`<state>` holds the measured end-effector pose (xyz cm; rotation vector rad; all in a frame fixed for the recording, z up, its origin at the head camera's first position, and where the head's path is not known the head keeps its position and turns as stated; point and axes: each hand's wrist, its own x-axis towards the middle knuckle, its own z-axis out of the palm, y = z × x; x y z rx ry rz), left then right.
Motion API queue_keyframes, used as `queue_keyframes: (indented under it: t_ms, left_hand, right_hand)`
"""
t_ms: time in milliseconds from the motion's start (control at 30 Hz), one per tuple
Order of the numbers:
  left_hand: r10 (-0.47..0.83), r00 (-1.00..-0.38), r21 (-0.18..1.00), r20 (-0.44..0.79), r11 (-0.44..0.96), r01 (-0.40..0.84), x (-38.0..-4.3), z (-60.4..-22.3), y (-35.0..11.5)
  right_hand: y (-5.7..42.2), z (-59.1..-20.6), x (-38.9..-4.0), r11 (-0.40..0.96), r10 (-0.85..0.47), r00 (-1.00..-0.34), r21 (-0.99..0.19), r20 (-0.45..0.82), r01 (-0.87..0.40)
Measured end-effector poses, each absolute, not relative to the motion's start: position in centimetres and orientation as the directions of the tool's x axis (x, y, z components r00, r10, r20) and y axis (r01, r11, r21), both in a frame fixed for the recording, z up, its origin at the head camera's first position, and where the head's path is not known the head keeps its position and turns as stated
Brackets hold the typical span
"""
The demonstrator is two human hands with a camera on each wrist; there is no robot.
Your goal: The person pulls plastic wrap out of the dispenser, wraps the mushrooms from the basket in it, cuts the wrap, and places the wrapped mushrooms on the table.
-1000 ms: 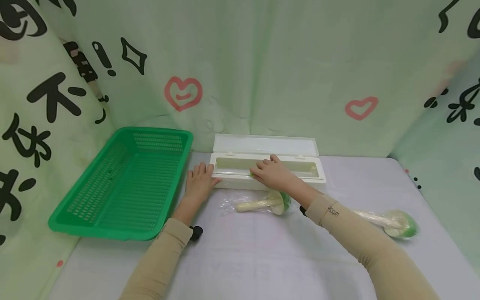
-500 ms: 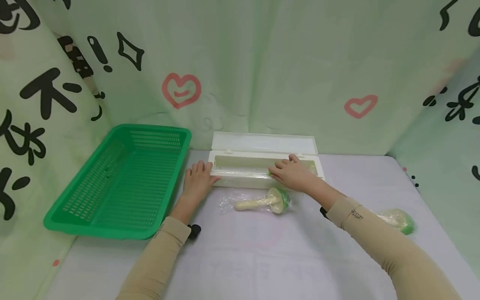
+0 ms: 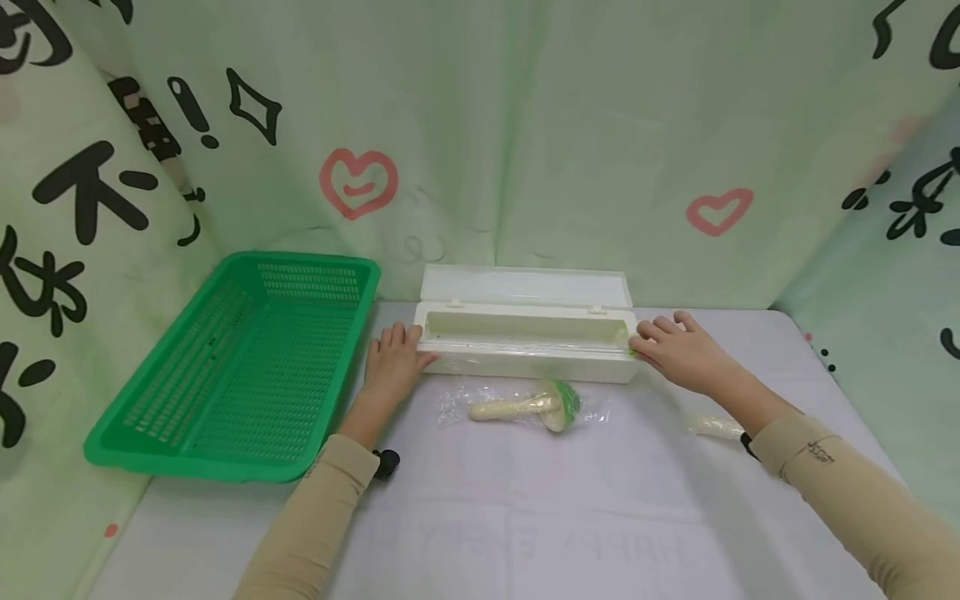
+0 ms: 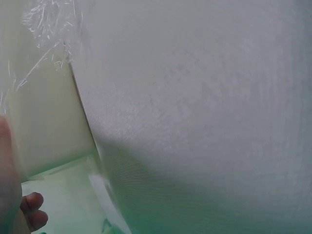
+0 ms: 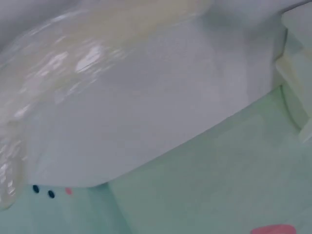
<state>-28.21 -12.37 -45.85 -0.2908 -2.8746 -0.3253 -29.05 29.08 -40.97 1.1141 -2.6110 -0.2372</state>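
A long white cling film dispenser (image 3: pixel 525 367) stands at the back of the table, its lid (image 3: pixel 525 287) raised. My left hand (image 3: pixel 392 362) grips its left end, thumb at the front; the left wrist view shows fingertips by the dispenser (image 4: pixel 53 117). At the right end my right hand (image 3: pixel 684 354) pinches a small green slide cutter (image 3: pixel 632 351), mostly covered by the fingers. Clear film (image 4: pixel 51 24) lies crumpled along the front. Before the dispenser lies a pale mushroom-shaped thing (image 3: pixel 517 407) with a green cap, on clear film.
To the left stands a green slotted basket (image 3: pixel 247 375). A second pale stalk (image 3: pixel 716 427) in film lies partly behind my right forearm; the right wrist view has this wrapped stalk (image 5: pixel 97 48) close up. A printed green curtain (image 3: pixel 570 150) closes off the back and sides.
My right hand has slid rightward along the dispenser's front edge, from its middle to its right end, with the green cutter. The left hand has stayed on the left end.
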Motion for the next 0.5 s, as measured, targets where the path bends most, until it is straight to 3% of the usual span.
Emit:
queue_keyframes:
  t_ms: [167,500]
  left_hand:
    - [0.167,-0.964,0.207,0.210,0.955,0.210,-28.1,-45.5,-12.3]
    - [0.174,-0.965,0.197,0.195,0.957,0.213,-28.1,-45.5,-12.2]
  right_hand:
    - [30.3,-41.2,-28.8,0.699,-0.715,-0.661,0.254,0.226,-0.669]
    - [29.6,-41.6,-27.8,0.840,-0.540,-0.823,0.175,0.174,-0.514]
